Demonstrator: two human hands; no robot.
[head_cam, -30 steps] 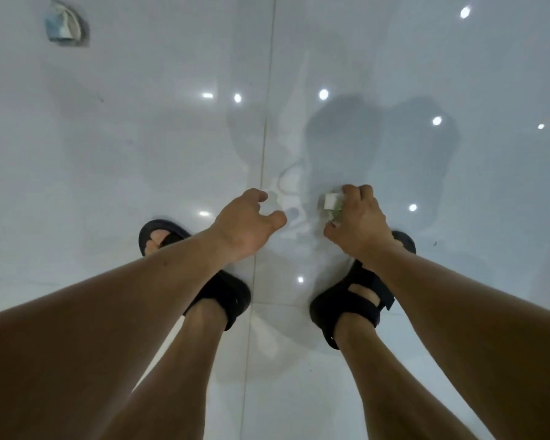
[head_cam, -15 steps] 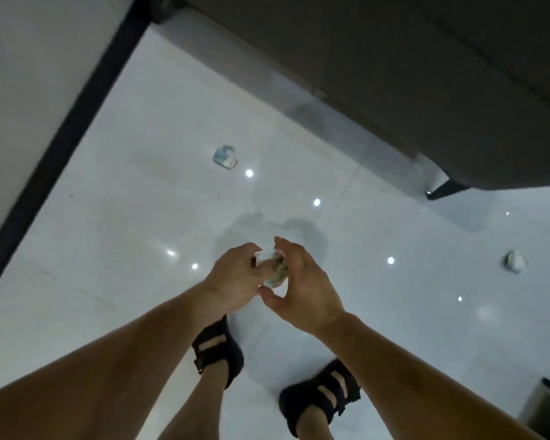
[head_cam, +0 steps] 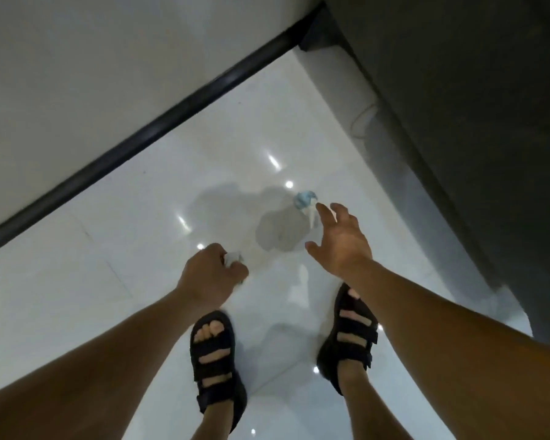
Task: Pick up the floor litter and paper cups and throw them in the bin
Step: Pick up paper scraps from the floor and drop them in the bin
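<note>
A crumpled blue and white paper cup (head_cam: 305, 200) lies on the glossy white floor just beyond my right hand. My right hand (head_cam: 340, 241) is stretched toward it with fingers spread, fingertips close to the cup but apart from it, holding nothing. My left hand (head_cam: 211, 274) is closed around a small crumpled white scrap of litter (head_cam: 233, 258), which pokes out past the fingers. No bin is in view.
A dark sofa-like piece of furniture (head_cam: 458, 122) fills the right side and overhangs the floor. A grey wall with a black skirting strip (head_cam: 159, 128) runs diagonally at the left. My sandalled feet (head_cam: 215, 354) stand on the tiles below the hands.
The scrap went from both hands into my left hand alone. I have stepped toward the blue cup, and my right hand has opened and reached out to it.
</note>
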